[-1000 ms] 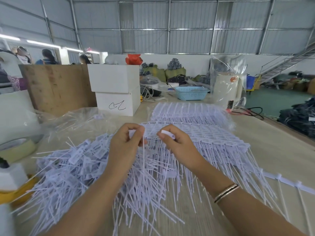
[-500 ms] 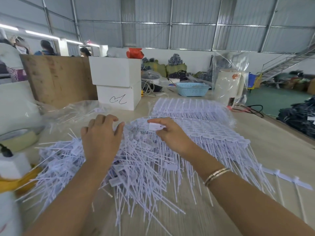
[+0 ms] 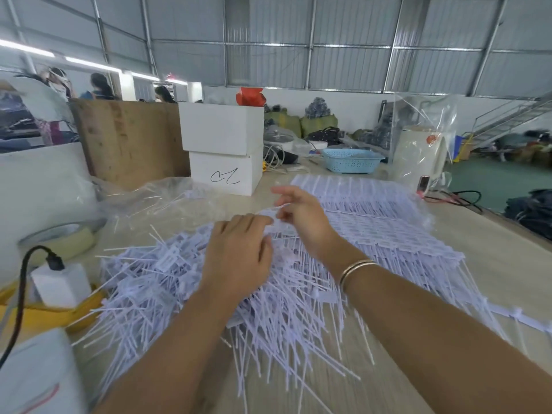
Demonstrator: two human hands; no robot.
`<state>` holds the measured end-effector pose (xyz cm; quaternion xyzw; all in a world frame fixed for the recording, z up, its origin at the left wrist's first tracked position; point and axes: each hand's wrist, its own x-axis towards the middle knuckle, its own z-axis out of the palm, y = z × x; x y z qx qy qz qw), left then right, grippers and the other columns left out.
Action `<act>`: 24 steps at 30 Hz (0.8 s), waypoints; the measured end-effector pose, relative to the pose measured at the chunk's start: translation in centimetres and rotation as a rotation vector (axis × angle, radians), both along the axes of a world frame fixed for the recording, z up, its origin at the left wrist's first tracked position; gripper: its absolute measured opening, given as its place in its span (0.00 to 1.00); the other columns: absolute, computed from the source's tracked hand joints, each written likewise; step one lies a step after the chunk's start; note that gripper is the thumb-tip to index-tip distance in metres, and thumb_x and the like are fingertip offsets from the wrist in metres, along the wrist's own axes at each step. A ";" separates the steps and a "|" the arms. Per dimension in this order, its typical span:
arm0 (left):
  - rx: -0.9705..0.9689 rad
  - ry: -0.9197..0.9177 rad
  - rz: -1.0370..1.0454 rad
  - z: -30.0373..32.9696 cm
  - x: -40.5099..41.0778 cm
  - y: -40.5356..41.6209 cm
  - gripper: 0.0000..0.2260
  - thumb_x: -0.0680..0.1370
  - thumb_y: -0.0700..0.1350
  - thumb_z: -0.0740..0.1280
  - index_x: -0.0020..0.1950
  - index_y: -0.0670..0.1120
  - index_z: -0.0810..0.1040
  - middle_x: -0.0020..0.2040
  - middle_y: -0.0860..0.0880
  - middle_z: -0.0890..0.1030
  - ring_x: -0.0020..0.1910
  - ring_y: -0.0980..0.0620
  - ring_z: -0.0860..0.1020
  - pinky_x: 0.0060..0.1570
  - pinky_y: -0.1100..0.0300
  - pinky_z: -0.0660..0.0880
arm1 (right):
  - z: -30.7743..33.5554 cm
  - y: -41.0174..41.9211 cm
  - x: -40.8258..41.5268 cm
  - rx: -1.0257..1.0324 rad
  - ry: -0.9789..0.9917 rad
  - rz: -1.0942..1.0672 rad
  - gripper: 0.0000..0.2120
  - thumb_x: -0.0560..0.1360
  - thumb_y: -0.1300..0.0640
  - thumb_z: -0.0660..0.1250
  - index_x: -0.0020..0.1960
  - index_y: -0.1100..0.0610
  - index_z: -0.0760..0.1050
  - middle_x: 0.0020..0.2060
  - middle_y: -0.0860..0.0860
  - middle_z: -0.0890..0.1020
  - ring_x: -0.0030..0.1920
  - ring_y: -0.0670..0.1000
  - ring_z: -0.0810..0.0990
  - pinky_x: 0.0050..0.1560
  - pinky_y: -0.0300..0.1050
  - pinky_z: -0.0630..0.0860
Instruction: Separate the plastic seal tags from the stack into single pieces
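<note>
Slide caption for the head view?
Both hands reach over loose seal tags toward the joined stack.

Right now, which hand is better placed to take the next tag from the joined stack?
Right hand: it is at the near edge of the joined stack. Left hand lies over the loose tags.

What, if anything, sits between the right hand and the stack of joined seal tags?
Nothing visible does. The right hand is at the near edge of the stack of joined tags; the left hand rests beside it on the loose pile.

Warehouse workshop: corrugated metal walls (image 3: pixel 343 67)
</note>
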<state>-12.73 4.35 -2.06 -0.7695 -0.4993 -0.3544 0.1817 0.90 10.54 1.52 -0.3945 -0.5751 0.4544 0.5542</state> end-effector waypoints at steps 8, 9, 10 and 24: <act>-0.127 0.212 -0.045 -1.4 0.8 0.4 0.26 0.79 0.54 0.44 0.55 0.53 0.82 0.60 0.57 0.80 0.61 0.57 0.75 0.61 0.55 0.64 | -2.1 3.8 7.5 -0.117 -1.089 -0.435 0.11 0.78 0.57 0.57 0.54 0.58 0.76 0.52 0.54 0.80 0.49 0.56 0.78 0.51 0.49 0.76; -0.115 0.201 -0.032 -1.3 0.8 0.3 0.25 0.79 0.53 0.45 0.53 0.52 0.83 0.58 0.57 0.81 0.59 0.57 0.76 0.60 0.54 0.66 | -2.6 4.1 7.4 -0.120 -1.206 -0.444 0.11 0.78 0.54 0.57 0.54 0.56 0.75 0.53 0.54 0.80 0.52 0.56 0.78 0.55 0.50 0.74; -0.104 0.198 -0.023 -1.4 0.9 0.3 0.25 0.79 0.53 0.46 0.52 0.52 0.84 0.57 0.57 0.81 0.58 0.56 0.77 0.59 0.54 0.67 | -2.9 4.5 7.1 -0.119 -1.277 -0.457 0.13 0.78 0.50 0.57 0.55 0.55 0.74 0.53 0.54 0.80 0.53 0.56 0.77 0.57 0.51 0.71; -0.118 0.201 -0.021 -1.5 0.8 0.4 0.24 0.79 0.53 0.47 0.52 0.52 0.83 0.57 0.57 0.81 0.59 0.56 0.76 0.58 0.56 0.59 | -2.7 4.8 6.3 0.025 -1.088 -0.680 0.16 0.76 0.53 0.55 0.33 0.59 0.67 0.35 0.54 0.71 0.36 0.57 0.72 0.50 0.49 0.68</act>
